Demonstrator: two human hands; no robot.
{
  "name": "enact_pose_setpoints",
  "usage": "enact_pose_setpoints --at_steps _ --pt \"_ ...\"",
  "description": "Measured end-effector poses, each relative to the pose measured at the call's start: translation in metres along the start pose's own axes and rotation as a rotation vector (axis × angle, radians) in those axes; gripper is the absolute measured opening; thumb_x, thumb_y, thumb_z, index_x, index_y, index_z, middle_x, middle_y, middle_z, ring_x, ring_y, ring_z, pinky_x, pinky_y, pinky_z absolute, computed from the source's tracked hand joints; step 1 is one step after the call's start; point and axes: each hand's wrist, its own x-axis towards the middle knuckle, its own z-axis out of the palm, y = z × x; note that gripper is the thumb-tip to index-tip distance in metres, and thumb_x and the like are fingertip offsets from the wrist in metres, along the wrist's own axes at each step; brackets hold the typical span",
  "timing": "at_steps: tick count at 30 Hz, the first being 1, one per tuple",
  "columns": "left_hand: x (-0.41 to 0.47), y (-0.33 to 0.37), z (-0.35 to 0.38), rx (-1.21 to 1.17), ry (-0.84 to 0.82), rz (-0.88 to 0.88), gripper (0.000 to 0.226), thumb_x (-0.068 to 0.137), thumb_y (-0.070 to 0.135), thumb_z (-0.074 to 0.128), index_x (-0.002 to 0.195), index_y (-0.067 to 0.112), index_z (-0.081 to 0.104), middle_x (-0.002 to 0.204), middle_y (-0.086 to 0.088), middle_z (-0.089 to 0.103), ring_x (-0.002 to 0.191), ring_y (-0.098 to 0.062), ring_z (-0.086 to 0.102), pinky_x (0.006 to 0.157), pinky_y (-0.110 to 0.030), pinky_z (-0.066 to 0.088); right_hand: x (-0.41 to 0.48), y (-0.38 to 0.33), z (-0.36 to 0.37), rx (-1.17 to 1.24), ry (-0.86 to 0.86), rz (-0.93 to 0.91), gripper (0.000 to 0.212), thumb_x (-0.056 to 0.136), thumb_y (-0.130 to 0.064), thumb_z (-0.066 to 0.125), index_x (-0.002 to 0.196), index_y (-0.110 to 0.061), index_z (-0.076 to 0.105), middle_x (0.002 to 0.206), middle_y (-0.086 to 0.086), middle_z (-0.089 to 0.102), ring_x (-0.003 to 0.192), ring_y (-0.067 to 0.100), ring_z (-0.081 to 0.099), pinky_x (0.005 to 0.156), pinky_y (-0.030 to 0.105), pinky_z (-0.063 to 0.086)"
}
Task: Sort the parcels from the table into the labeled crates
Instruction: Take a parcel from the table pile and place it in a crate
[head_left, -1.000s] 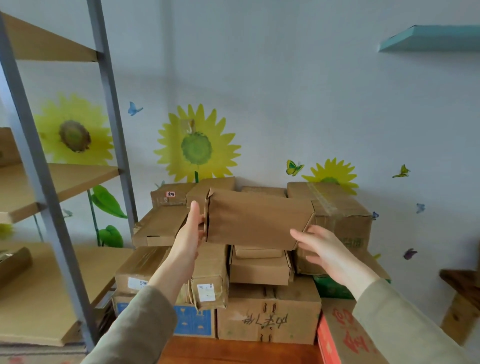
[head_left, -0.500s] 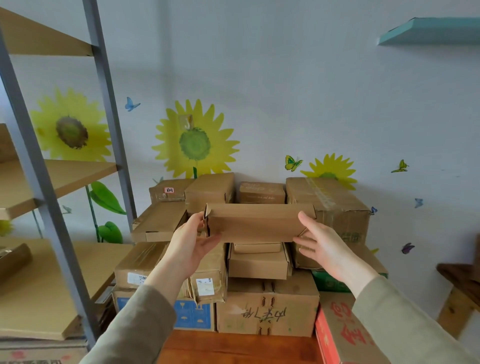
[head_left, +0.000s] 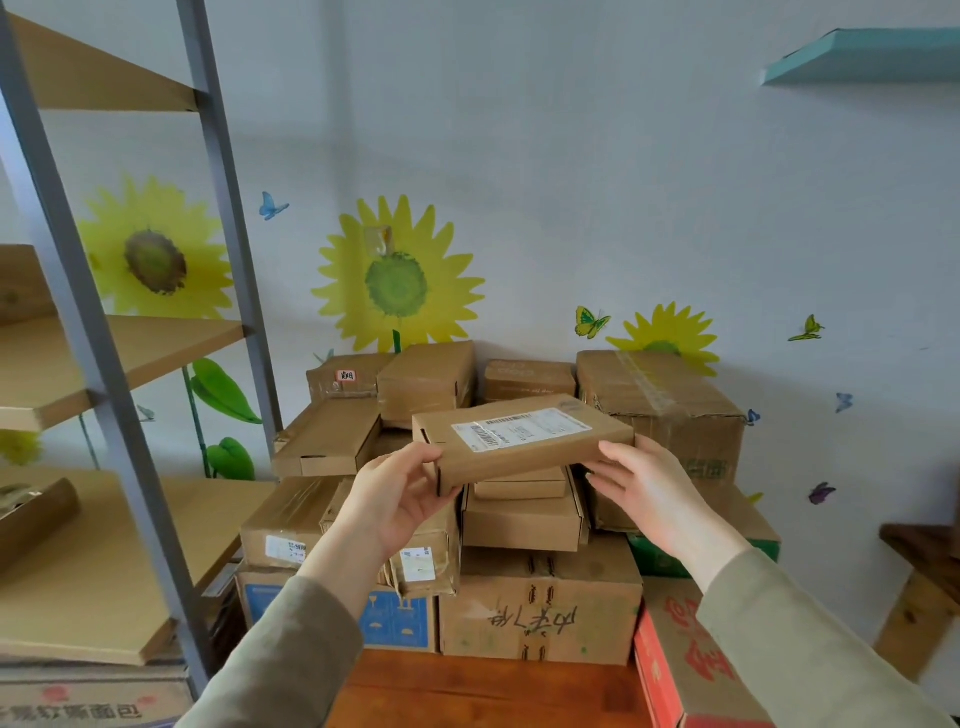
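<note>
both hands (head_left: 400, 499) gripping parcel (head_left: 519, 441) ends, label up

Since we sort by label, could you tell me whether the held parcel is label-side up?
Label-side up: the white shipping label shows on the top face of the parcel, held between both hands.

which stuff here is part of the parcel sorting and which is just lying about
Part of the job:
- flat parcel with its label up, held by the left hand and right hand
- stacked parcels on the table

Lying about:
- shelf rack
- teal shelf
- sunflower stickers

No labeled crates are in view.
</note>
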Motion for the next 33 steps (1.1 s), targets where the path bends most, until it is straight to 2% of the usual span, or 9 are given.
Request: enact_pose_setpoints --at_steps 4,6,10,14,17,21,23,25,33 --pt "0.002 -0.006 0.0 -0.003 -0.008 0.009 0.031 0.087 -0.001 0.056 0.118 -0.002 0.051 0.099 -0.019 0.067 0.08 -0.028 0.067 0.069 -0.037 0.059 -0.004 0.002 0.007 0.091 0.008 0.019 0.015 0.095 -0.01 0.053 0.11 -0.011 0.054 0.109 0.019 0.066 0.098 0.029 0.066 0.084 0.039 0.052" --pt "0.003 -0.009 0.001 -0.009 -0.003 0.01 0.033 0.087 -0.002 0.056 0.12 -0.001 0.051 0.106 -0.021 0.066 0.083 -0.029 0.066 0.07 -0.039 0.058 -0.005 0.004 0.011 0.115 0.009 0.024 0.023 0.093 -0.012 0.057 0.116 -0.01 0.053 0.108 0.019 0.066 0.096 0.029 0.067 0.079 0.037 0.053" --pt "0.004 -0.015 0.002 -0.04 -0.016 -0.005 0.053 0.084 -0.007 0.056 0.135 0.001 0.041 0.114 -0.023 0.064 0.083 -0.03 0.065 0.059 -0.04 0.058 -0.005 0.009 0.018 0.163 0.014 0.04 0.033 0.092 -0.013 0.059 0.124 -0.009 0.053 0.107 0.015 0.067 0.098 0.026 0.065 0.077 0.035 0.053" --pt "0.0 -0.019 0.004 -0.035 -0.027 -0.009 0.046 0.084 -0.009 0.056 0.128 0.004 0.046 0.105 -0.02 0.067 0.078 -0.027 0.064 0.063 -0.044 0.058 -0.004 0.008 0.024 0.14 0.009 0.05 0.031 0.093 -0.007 0.056 0.123 -0.012 0.053 0.113 0.014 0.066 0.101 0.027 0.064 0.078 0.036 0.053" --pt "-0.003 -0.017 0.003 -0.002 -0.024 -0.011 0.043 0.085 0.003 0.061 0.127 0.003 0.051 0.097 -0.018 0.065 0.076 -0.026 0.064 0.059 -0.038 0.059 -0.003 0.006 0.023 0.115 0.024 0.078 0.023 0.094 -0.006 0.051 0.116 -0.01 0.056 0.108 0.015 0.067 0.098 0.027 0.064 0.078 0.039 0.054" --pt "0.0 -0.011 -0.007 0.07 0.071 0.007 0.058 0.081 0.021 0.071 0.133 0.015 0.046 0.121 -0.014 0.052 0.097 -0.029 0.057 0.064 -0.042 0.057 -0.003 0.004 0.021 -0.038 0.037 0.08 0.015 0.095 -0.011 0.048 0.105 -0.011 0.06 0.091 0.011 0.065 0.081 0.023 0.061 0.074 0.037 0.052" --pt "-0.002 -0.011 -0.008 0.162 0.062 -0.004 0.05 0.08 0.018 0.073 0.126 0.018 0.053 0.119 -0.012 0.054 0.103 -0.03 0.056 0.072 -0.045 0.056 -0.003 0.005 0.021 -0.084 0.039 0.081 0.017 0.096 -0.013 0.048 0.107 -0.011 0.061 0.094 0.012 0.065 0.081 0.023 0.06 0.071 0.036 0.051" --pt "-0.003 -0.013 -0.008 0.202 0.051 -0.01 0.043 0.08 0.009 0.071 0.121 0.017 0.059 0.112 -0.012 0.06 0.096 -0.027 0.059 0.073 -0.044 0.056 -0.002 0.006 0.021 -0.096 0.044 0.082 0.019 0.096 -0.014 0.049 0.111 -0.01 0.061 0.099 0.012 0.066 0.083 0.023 0.061 0.071 0.037 0.051" --pt "-0.004 -0.019 -0.002 0.13 0.086 0.0 0.037 0.083 0.0 0.065 0.117 0.017 0.062 0.107 -0.015 0.064 0.091 -0.027 0.061 0.076 -0.045 0.055 -0.005 0.006 0.016 -0.088 0.015 0.077 0.022 0.097 -0.014 0.051 0.115 -0.007 0.06 0.1 0.012 0.068 0.083 0.023 0.064 0.072 0.035 0.053"
